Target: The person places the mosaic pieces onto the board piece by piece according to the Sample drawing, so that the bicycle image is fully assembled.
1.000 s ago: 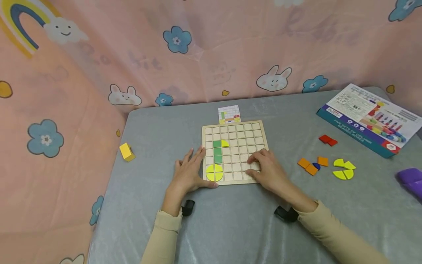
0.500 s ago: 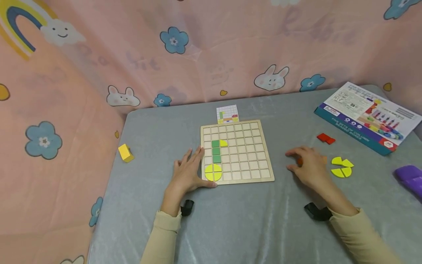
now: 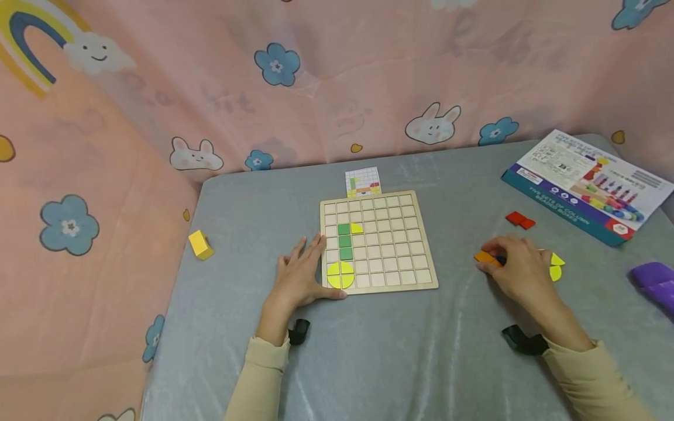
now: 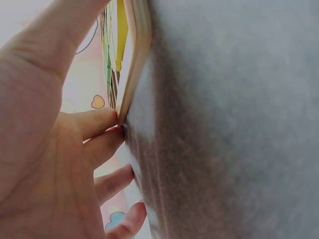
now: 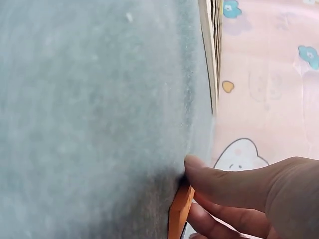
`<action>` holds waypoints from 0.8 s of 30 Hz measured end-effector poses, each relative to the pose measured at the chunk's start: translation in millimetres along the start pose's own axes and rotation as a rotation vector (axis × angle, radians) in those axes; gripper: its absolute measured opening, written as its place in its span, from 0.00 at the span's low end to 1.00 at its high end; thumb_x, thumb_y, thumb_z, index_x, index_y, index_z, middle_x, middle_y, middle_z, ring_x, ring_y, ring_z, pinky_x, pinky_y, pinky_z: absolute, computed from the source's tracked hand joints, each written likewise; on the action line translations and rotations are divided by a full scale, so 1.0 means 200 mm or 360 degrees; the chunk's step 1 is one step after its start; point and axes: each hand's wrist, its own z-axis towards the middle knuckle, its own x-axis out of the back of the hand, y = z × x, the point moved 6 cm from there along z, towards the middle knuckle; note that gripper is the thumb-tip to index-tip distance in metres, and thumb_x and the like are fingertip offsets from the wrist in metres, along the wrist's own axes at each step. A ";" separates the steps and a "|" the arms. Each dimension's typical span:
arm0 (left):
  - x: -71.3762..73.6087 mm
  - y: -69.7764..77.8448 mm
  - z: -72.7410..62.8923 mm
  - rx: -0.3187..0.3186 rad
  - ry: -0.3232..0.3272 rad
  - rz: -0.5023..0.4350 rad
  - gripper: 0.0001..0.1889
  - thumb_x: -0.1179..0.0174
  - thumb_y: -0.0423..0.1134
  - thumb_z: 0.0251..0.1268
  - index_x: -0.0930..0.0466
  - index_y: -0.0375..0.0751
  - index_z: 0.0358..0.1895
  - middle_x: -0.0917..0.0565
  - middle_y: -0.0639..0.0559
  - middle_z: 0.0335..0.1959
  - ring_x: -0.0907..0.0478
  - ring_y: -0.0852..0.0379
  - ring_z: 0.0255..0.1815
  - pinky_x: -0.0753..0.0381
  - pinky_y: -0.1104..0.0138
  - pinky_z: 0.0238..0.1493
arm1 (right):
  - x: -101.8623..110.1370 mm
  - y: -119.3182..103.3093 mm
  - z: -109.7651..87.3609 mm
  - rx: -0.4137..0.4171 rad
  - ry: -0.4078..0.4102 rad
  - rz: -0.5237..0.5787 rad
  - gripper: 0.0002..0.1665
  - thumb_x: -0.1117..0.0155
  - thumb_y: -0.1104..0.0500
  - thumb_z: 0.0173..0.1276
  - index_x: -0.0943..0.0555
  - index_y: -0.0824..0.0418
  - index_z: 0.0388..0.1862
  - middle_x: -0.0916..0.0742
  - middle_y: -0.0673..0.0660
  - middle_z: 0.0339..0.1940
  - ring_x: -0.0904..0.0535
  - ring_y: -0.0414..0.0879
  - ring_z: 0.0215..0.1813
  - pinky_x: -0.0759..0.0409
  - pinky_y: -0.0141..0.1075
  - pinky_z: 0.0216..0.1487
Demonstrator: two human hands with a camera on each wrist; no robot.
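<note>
A square wooden grid board (image 3: 395, 241) lies on the grey cloth, with green squares (image 3: 344, 241), a yellow quarter-circle (image 3: 357, 228) and a yellow circle (image 3: 340, 275) of several pieces set in it. My left hand (image 3: 299, 275) spreads round the board's near left corner, fingers on its left edge and thumb along the front edge. To the right of the board, my right hand (image 3: 521, 272) pinches at an orange square tile (image 5: 180, 211) between thumb and fingers. A dark blue piece (image 3: 501, 259) shows beside the orange tiles (image 3: 485, 257); the hand hides part of this group.
Behind the board lies a pattern card (image 3: 363, 182). Red tiles (image 3: 520, 220) and yellow pieces (image 3: 556, 272) lie near my right hand. A toy box (image 3: 584, 184) stands at the back right, a purple object (image 3: 653, 286) at the right, and a yellow block (image 3: 201, 244) at the far left.
My right hand has moved from the board rightward to the orange tiles and its thumb and fingers have closed in there. The left hand has stayed at the board's corner.
</note>
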 end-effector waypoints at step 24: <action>0.00 -0.01 0.01 -0.0008 0.0002 -0.0004 0.70 0.16 0.65 0.44 0.54 0.54 0.89 0.54 0.61 0.90 0.61 0.49 0.91 0.50 0.39 0.76 | -0.25 -0.56 0.06 0.0496 -0.0085 0.0158 0.14 0.21 0.67 0.60 0.10 0.66 0.45 0.09 0.65 0.44 0.23 0.62 0.49 0.28 0.55 0.54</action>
